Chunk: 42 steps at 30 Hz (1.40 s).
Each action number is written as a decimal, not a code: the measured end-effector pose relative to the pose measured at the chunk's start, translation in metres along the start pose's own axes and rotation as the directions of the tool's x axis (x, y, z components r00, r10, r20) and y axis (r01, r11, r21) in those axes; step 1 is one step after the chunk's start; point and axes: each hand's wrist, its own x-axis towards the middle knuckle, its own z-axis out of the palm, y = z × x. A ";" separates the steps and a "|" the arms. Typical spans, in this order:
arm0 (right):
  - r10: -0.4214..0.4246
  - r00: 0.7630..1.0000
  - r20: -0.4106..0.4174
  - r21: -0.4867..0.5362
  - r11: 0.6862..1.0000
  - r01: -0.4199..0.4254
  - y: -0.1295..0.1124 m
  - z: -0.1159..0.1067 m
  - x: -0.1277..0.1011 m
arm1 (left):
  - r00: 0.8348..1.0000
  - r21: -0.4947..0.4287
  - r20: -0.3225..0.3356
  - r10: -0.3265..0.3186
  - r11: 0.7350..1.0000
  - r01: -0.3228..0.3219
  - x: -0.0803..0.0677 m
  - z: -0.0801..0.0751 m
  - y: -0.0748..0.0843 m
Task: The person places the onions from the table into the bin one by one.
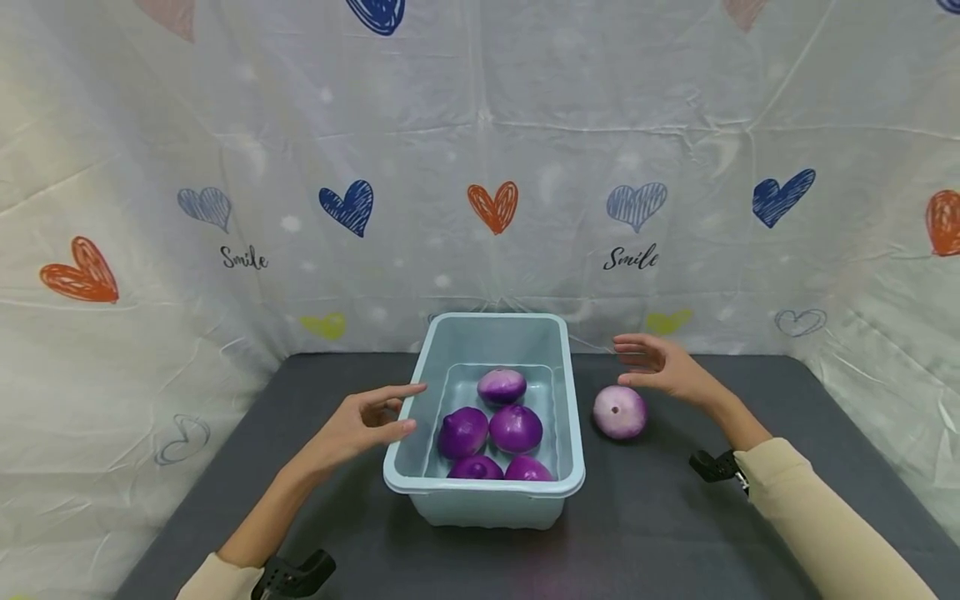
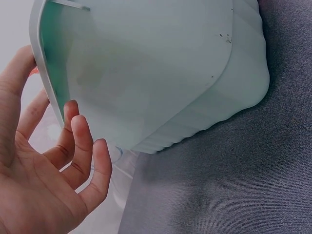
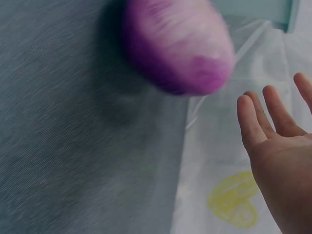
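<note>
A pale blue plastic bin (image 1: 498,490) stands on the dark tabletop. Inside lie several purple onions (image 1: 516,429), grouped toward its near half. Another onion (image 1: 619,412), paler on top, sits on the table just right of the bin; it looks blurred in the right wrist view (image 3: 180,44). At the bin's left rim is my left hand (image 1: 375,417), thumb and index finger reaching over the edge, the other fingers loosely bent outside the wall (image 2: 146,63). My right hand (image 1: 666,367) hovers beyond and above the loose onion, fingers spread and holding nothing.
A white curtain (image 1: 420,258) printed with hearts and the word Smile hangs behind the table and along its sides. The bin's far end is close to it. Dark cloth (image 1: 660,533) covers the table.
</note>
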 end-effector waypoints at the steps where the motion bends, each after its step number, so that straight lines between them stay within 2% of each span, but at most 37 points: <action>1: 0.000 1.000 0.008 -0.007 1.000 0.000 0.003 0.000 -0.002 | 1.000 -0.001 -0.001 -0.002 1.000 0.002 0.000 0.000 0.000; 8: 0.009 0.998 0.058 -0.055 0.998 -0.006 0.018 -0.001 -0.019 | 1.000 -0.001 0.005 -0.006 1.000 0.006 0.001 0.001 0.000; 14: 0.000 0.995 0.104 -0.031 0.999 0.003 0.029 0.003 -0.028 | 1.000 -0.004 0.003 -0.011 1.000 0.011 0.001 0.001 0.001; 20: 0.009 0.993 0.122 -0.012 1.000 -0.008 0.033 0.006 -0.032 | 1.000 -0.003 0.002 -0.013 1.000 0.013 0.001 0.001 0.000; 26: -0.016 0.989 0.145 -0.042 0.999 0.022 0.036 0.007 -0.031 | 1.000 -0.007 0.002 -0.010 1.000 0.010 0.001 0.001 -0.001; 34: -0.010 0.991 0.130 -0.072 0.997 0.020 0.037 0.006 -0.031 | 1.000 -0.017 -0.001 -0.011 1.000 0.011 0.000 0.001 0.000; 42: -0.003 0.995 0.105 -0.050 0.999 0.008 0.036 0.004 -0.033 | 1.000 -0.017 -0.007 -0.017 1.000 0.017 -0.001 0.001 0.000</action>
